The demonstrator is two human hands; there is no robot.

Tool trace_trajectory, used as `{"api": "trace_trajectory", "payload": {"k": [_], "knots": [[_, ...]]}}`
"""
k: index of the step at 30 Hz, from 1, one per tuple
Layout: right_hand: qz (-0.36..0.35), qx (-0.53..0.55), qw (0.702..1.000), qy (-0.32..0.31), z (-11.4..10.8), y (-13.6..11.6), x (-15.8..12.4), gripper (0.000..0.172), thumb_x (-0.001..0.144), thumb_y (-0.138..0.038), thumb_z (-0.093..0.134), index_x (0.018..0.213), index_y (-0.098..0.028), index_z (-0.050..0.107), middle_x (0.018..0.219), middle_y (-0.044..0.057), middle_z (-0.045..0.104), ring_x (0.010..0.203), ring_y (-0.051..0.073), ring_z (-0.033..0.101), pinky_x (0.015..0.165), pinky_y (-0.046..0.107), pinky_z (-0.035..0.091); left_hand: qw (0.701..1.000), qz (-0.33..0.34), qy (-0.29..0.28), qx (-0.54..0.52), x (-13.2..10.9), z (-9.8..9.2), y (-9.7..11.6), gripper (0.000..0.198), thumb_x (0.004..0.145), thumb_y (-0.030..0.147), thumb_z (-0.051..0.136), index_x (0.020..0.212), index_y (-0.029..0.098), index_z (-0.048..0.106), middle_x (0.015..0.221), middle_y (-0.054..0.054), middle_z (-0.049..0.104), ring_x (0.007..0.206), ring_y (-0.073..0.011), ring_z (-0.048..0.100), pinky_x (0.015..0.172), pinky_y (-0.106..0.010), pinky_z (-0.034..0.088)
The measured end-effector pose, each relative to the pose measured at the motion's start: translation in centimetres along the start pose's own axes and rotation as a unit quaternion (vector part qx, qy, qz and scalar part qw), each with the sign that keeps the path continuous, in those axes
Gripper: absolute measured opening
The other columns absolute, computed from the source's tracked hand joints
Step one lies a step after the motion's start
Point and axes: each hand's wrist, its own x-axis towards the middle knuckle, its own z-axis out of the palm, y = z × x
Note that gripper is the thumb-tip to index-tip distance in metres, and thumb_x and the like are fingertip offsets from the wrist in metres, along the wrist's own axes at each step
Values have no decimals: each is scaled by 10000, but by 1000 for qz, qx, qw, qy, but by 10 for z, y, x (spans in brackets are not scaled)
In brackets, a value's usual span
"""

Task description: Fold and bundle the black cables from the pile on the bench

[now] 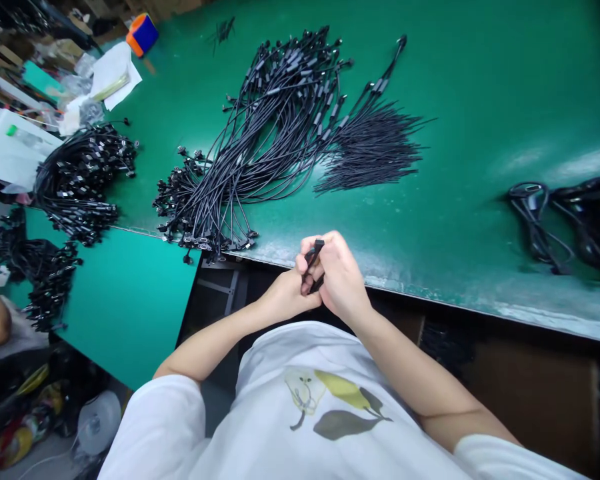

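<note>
Black cable (319, 246), in both hands (286, 293) (344, 277); pear-print shirt (275, 413)

Cables (230, 163) — smooth plastic; tabletop (480, 113) — glossy, smooth.

Surface (490, 87) green, glossy, scuffed along near edge. Centre: sprawling heap of black cables (275, 120); thin black strips (380, 147) fanned at its right. Coiled cables (529, 223) far right; orange-and-blue object (143, 35) upper left.

Left hand (286, 293) and right hand (344, 277) hold a cable (319, 246) (black) — bundles (225, 175) lie beyond.
</note>
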Motion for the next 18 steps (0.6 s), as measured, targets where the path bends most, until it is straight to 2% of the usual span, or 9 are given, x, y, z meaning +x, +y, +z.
{"api": "trace_trajectory", "payload": {"k": [3,5,8,11,15,18], "knots": [[-68,4,998,-16,-2,-2,9,499,811,-686,612,1038,-249,527,840,-22,481,536,44,469,419,172,364,1000,20,13,-19,3,9,-3,135,783,246,655,821,182,543,660,28,506,590,-126,484,562,-260,354],[-71,-32,997,-27,-5,-6,14,460,858,-655,576,977,-210,580,750,-31,449,490,35,446,420,175,368,999,29,8,-41,5,10,-4,103,801,242,637,835,169,572,750,-11,583,677,-151,551,629,-277,411],[-38,-51,998,-26,-9,-12,21,458,902,-643,513,919,-191,585,655,-52,414,401,28,392,354,173,340,987,6,-74,-142,5,8,-3,210,859,353,625,856,145,596,815,-63,653,732,-170,609,704,-312,464],[-29,-39,998,-36,-14,-20,25,444,900,-634,526,949,-195,568,635,-70,420,363,19,372,333,168,358,941,-22,-143,-306,4,6,1,397,839,519,661,935,147,557,682,-4,583,575,-113,541,599,-272,439],[-15,26,999,-11,-16,-23,33,402,903,-597,553,917,-196,531,629,-80,422,346,14,345,298,152,296,867,-71,-120,-479,5,9,14,523,815,659,618,907,150,541,595,84,365,457,-44,329,453,-189,283],[-7,61,998,25,-15,-20,33,417,892,-614,558,883,-202,498,612,-89,404,356,14,317,329,160,342,853,-92,-98,-504,8,13,20,503,764,605,717,855,137,558,592,79,363,469,-39,333,457,-177,286]]}}
